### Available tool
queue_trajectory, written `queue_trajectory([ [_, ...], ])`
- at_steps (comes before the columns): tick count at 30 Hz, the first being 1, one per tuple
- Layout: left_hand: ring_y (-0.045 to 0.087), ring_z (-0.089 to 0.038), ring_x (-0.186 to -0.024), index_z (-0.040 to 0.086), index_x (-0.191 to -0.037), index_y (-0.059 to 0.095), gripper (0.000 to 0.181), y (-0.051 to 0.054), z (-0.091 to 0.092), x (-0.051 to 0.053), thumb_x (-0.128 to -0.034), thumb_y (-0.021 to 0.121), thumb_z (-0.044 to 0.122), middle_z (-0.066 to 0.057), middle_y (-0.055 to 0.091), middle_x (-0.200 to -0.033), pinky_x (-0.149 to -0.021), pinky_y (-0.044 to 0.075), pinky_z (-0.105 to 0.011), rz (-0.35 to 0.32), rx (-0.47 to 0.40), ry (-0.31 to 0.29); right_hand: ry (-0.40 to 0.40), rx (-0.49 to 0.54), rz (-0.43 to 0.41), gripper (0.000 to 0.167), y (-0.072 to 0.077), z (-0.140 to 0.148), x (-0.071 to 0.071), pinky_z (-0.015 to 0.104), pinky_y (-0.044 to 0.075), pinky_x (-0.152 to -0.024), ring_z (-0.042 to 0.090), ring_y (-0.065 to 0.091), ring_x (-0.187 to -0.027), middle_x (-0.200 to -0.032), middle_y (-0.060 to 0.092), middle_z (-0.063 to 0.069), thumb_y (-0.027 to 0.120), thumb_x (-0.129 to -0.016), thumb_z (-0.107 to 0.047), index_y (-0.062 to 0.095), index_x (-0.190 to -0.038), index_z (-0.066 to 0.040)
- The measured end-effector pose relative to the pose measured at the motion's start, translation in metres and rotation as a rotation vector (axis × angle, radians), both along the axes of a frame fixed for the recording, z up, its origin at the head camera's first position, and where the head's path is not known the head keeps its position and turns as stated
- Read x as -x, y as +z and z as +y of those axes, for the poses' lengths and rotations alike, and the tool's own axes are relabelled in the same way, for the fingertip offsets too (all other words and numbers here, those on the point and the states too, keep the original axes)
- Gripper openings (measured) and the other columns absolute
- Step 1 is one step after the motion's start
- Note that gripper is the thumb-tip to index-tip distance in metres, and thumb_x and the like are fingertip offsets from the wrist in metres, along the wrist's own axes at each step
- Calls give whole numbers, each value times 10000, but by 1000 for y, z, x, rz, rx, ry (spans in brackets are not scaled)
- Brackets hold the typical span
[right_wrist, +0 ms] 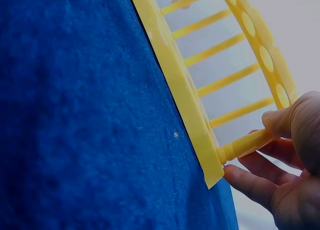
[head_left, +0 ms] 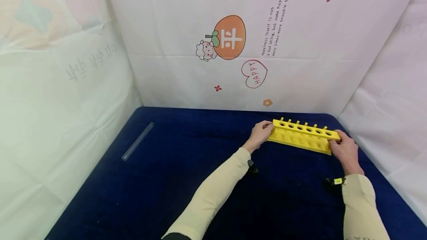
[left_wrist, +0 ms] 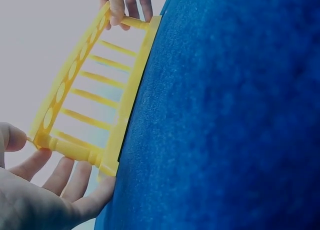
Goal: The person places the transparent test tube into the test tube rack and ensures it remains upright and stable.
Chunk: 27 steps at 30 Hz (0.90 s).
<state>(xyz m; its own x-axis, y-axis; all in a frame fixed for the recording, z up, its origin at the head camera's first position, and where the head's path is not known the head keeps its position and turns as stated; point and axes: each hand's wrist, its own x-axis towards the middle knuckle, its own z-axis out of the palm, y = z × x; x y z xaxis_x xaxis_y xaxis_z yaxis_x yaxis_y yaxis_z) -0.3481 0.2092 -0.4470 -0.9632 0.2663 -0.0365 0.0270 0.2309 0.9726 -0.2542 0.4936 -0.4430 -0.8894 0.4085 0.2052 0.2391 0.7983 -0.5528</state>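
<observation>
A yellow plastic test tube rack (head_left: pixel 300 144) is at the right back of the table, with a row of round holes along its top bar and a row of pegs. My left hand (head_left: pixel 261 133) holds its left end, thumb at the top bar and fingers around the end post, as the left wrist view of that hand (left_wrist: pixel 45 195) shows. At the opposite end, my right hand (head_left: pixel 347 152) grips the other post between thumb and fingers. In the right wrist view, the rack's base (right_wrist: pixel 175 84) is at the blue cloth; whether it touches cannot be told.
A clear tube (head_left: pixel 138 142) lies slantwise on the left part of the dark blue table cloth (head_left: pixel 186 173). White printed sheets (head_left: pixel 173 40) hang behind the table and along both sides.
</observation>
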Motion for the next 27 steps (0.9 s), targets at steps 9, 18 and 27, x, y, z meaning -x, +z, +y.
queue_trajectory([
  [9, 544, -171, -660, 320, -1184, 667, 240, 0, -5, 1, -977, 554, 366, 3, 689, -1045, -567, 453, -300, -15, -50, -14, 1, -19, 22, 399, 1, -5, 2, 584, 403, -780, 467, 496, -948, -1206, 537, 326, 478, -963, -176, 483, -1326, -10],
  [18, 479, -122, -601, 309, -1187, 659, 242, -2, -12, 4, -978, 549, 362, -62, 683, -1003, -543, 415, -283, -12, -75, -29, 25, -46, 63, 383, 0, -10, 4, 553, 398, -746, 451, 505, -887, -1150, 569, 314, 498, -959, -176, 508, -1305, -11],
  [27, 597, -218, -733, 303, -1149, 671, 209, -4, -16, 7, -974, 568, 348, -44, 686, -1016, -607, 491, -304, -31, -90, -28, 10, -52, 56, 374, -1, -14, 7, 532, 401, -739, 433, 503, -873, -1135, 570, 306, 488, -954, -156, 509, -1299, -11],
])
